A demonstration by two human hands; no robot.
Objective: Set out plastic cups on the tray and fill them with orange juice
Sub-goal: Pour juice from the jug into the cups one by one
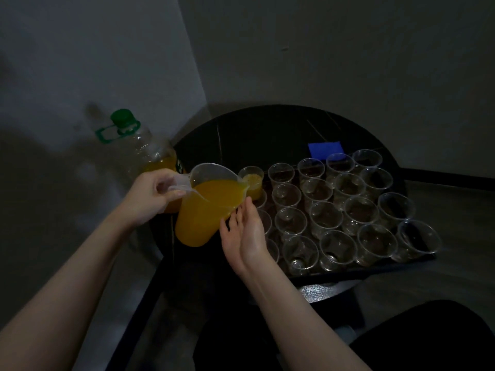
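My left hand [152,195] grips the handle of a clear plastic jug [206,210] holding orange juice. The jug is tilted to the right, its spout over a plastic cup [251,183] at the tray's far left corner; that cup holds juice. My right hand [245,231] is open, palm against the jug's lower right side. Several clear empty cups [334,210] stand in rows on a dark tray [375,271]. The jug and my right hand hide part of the left column of cups.
A large clear bottle [144,148] with a green cap and some orange juice stands behind my left hand by the wall. The tray rests on a round dark table [267,129]. A blue card [325,149] lies behind the cups. A dark-clothed knee [428,338] is at bottom right.
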